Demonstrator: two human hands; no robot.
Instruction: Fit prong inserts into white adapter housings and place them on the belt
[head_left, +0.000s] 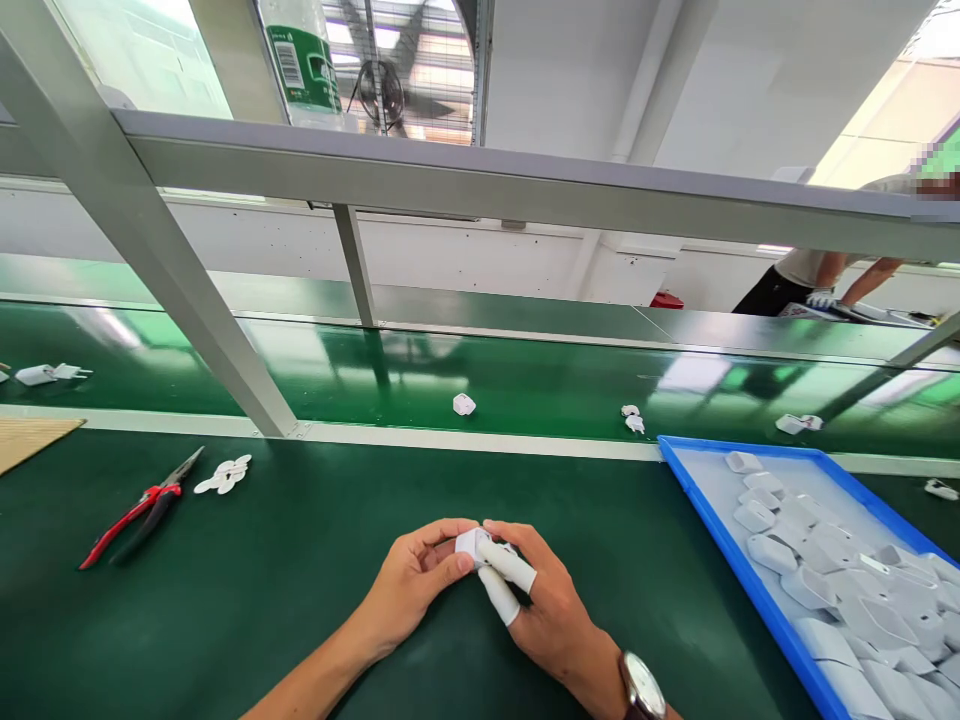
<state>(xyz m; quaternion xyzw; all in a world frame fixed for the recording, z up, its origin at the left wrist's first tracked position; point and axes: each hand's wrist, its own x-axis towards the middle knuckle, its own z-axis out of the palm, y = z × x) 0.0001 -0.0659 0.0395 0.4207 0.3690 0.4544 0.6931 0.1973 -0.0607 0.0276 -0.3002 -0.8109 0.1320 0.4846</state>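
Note:
Near the front middle of the green table (315, 560), my left hand (420, 575) grips a small white plastic piece (469, 543) between thumb and fingers. My right hand (540, 590) meets it from the right, its fingers closed on the same piece; two of its fingers wear white finger covers. The fingers partly hide the piece. A watch (643, 686) is on my right wrist.
Red-black pliers (150, 505) and flat white pieces (223, 474) lie left. A blue-rimmed tray (739, 570) of white housings (829, 545) stands right. Beyond, white parts (464, 404) rest on a green belt (540, 385) behind a metal frame (450, 185). A person (806, 275) leans far right.

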